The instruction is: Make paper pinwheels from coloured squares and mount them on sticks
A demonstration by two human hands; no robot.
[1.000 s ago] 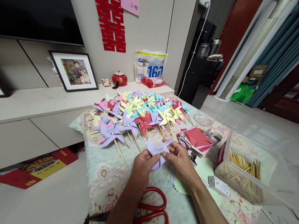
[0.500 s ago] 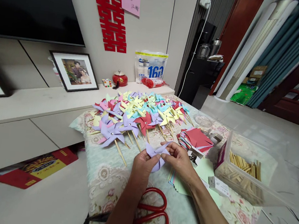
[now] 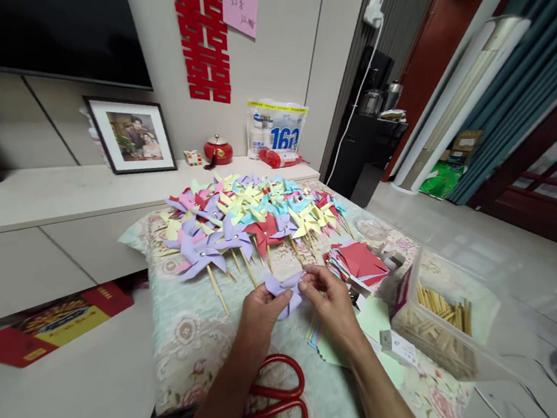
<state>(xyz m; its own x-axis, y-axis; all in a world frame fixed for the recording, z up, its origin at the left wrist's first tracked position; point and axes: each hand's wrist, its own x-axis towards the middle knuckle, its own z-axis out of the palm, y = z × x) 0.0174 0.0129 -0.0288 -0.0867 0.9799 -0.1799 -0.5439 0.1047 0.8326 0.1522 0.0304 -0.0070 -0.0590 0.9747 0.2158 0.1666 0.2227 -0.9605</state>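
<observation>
Finished pinwheels point(image 3: 237, 221) lay fanned over the far left of the floral-clothed table point(image 3: 184, 332), sticks pointing toward the person. Left hand point(image 3: 259, 311) pinched the lower edge of a lilac paper pinwheel head point(image 3: 283, 289), held just above the cloth in front of the pile. Right hand point(image 3: 331, 302) pinched its upper right flap, fingertips closed on the paper. Both grips were narrow and on thin paper, so the likely failure was a folded flap springing loose at the centre if either pinch slipped, or a crease or tear if the hands pulled apart. Red scissors point(image 3: 277, 397) sat right under the left wrist, so a dropped forearm could have knocked them. Further right, the cut paper stack point(image 3: 360, 262) and clear box of sticks point(image 3: 439, 321) were close enough to snag.
</observation>
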